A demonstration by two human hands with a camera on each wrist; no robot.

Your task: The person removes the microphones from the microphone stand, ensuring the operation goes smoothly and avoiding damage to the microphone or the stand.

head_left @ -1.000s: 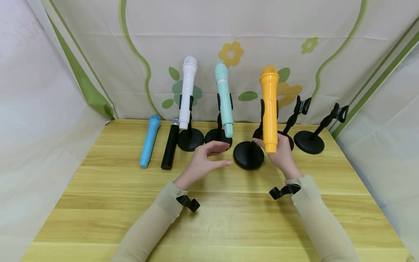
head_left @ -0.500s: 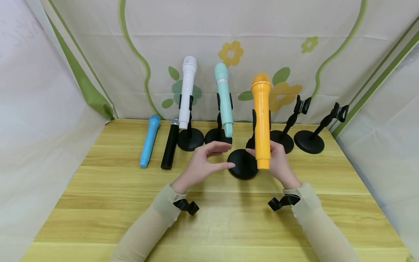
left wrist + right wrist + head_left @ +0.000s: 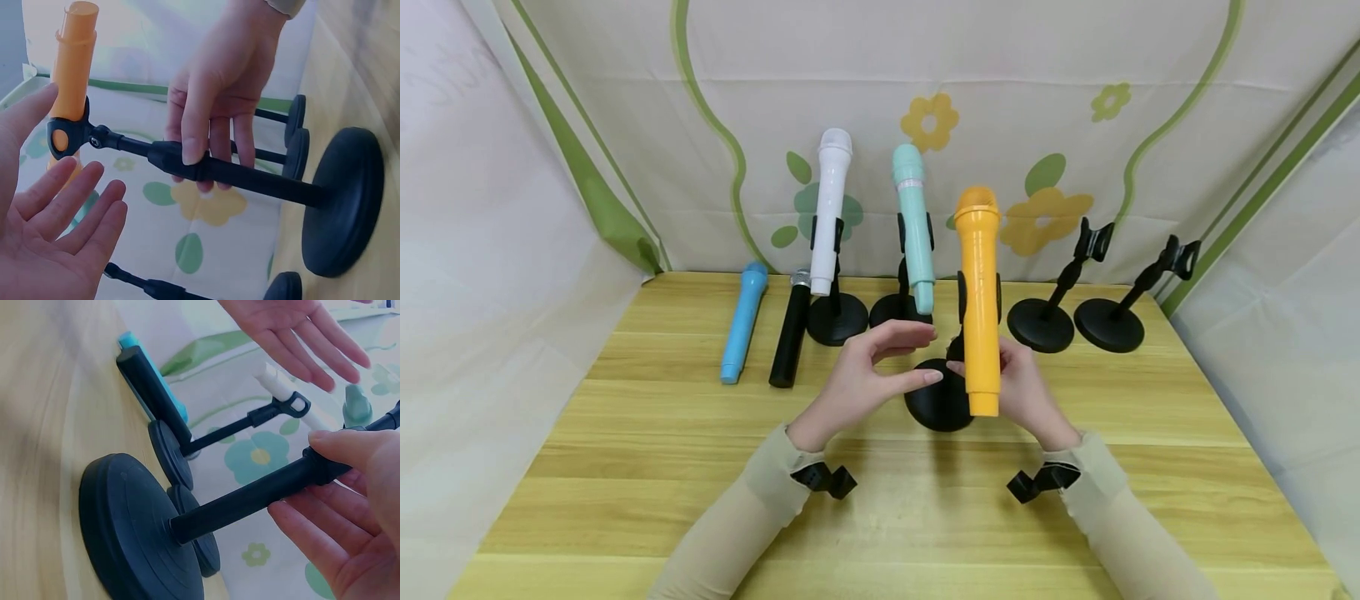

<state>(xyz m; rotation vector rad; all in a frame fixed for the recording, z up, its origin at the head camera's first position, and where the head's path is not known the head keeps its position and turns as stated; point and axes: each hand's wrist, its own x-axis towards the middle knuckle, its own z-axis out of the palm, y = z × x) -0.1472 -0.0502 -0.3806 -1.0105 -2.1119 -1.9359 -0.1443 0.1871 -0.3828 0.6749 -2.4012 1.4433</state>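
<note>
Wood-grain tabletop (image 3: 895,533) is filling the lower frame. Right hand (image 3: 1028,390) is gripping the black stand (image 3: 937,407) mid-frame, probably for balance since its clip (image 3: 75,129) is carrying the orange mic (image 3: 981,317); can't tell if the base (image 3: 344,200) is touching down. Left hand (image 3: 867,368) is hovering alongside, loosely spread, holding nothing.

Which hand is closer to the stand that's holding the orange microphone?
Right. The right hand grips the stand; the left hand is at its left side, not touching it.

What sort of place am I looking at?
Probably a makeshift indoor tabletop booth: flower-print fabric hangs behind a wood-grain table, where an orange microphone sits in a black desktop stand.
</note>
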